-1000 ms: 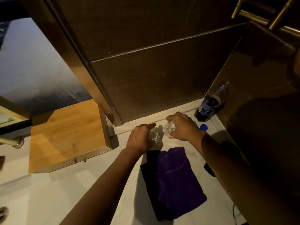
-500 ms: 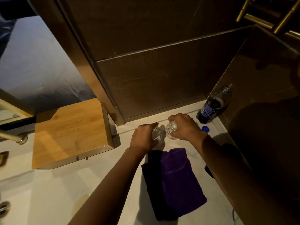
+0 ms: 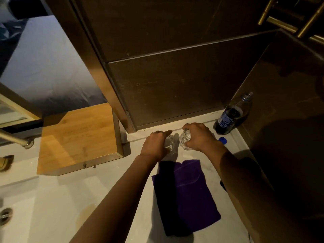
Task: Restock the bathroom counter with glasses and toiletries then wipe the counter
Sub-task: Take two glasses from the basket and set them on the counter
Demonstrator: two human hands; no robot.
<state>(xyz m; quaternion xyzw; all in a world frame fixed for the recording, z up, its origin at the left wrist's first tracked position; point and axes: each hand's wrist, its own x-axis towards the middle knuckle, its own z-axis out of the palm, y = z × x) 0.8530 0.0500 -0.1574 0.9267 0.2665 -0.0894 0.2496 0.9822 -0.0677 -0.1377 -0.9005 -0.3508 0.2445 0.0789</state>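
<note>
pale surface spans the view, purple cloth lies just below my hands. left hand wraps the left glass, right hand wraps the right glass. both glasses upright, long axes vertical, side by side near the back wall, apart.

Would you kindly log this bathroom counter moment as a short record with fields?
left hand: grip around a clear glass
right hand: grip around a second glass
glasses: side by side near the back wall
purple cloth: folded on the counter, untouched
bottle: uncapped, in the corner
blue cap: beside the bottle
wooden box: left
</note>
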